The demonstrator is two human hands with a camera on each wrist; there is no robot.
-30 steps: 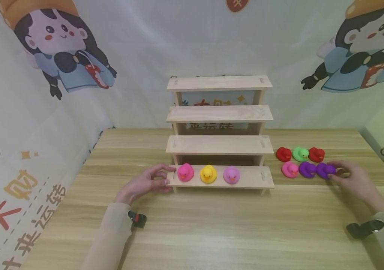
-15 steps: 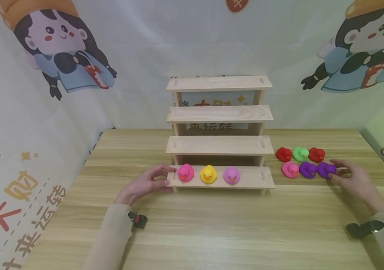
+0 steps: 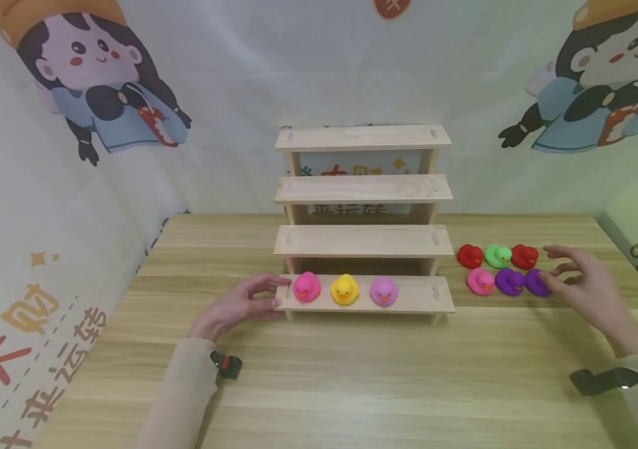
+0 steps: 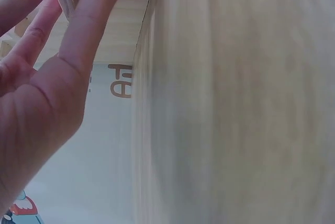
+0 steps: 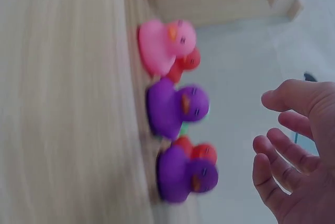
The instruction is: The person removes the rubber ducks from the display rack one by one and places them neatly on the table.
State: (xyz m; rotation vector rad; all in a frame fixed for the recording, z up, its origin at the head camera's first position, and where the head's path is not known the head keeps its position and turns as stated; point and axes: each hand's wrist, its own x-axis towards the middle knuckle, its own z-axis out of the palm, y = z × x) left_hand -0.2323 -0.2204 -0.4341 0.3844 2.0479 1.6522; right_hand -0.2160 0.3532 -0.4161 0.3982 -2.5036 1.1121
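My left hand (image 3: 242,305) grips the left end of the lowest step of a wooden tiered stand (image 3: 363,240); in the left wrist view, its fingers (image 4: 86,30) lie about the board's end. On that step sit a hot-pink rubber duck (image 3: 307,287), a yellow duck (image 3: 345,290) and a lilac duck (image 3: 383,292). Over at the right, my right hand (image 3: 590,287) hovers with fingers apart, holding nothing. Nearest to it is the end purple duck (image 5: 183,176), separated from the fingers by a gap in the right wrist view. Another purple duck (image 3: 510,282) and a pink duck (image 3: 481,282) share its row.
Behind that row stand a red duck (image 3: 470,256), a green duck (image 3: 498,256) and another red duck (image 3: 524,256), close to the stand's right side. A printed cloth (image 3: 229,93) hangs behind the wooden table (image 3: 352,380).
My right hand has come away from the end purple duck and lifted a little, its fingers spreading. The left hand keeps its grip on the stand, and the ducks stay in place.
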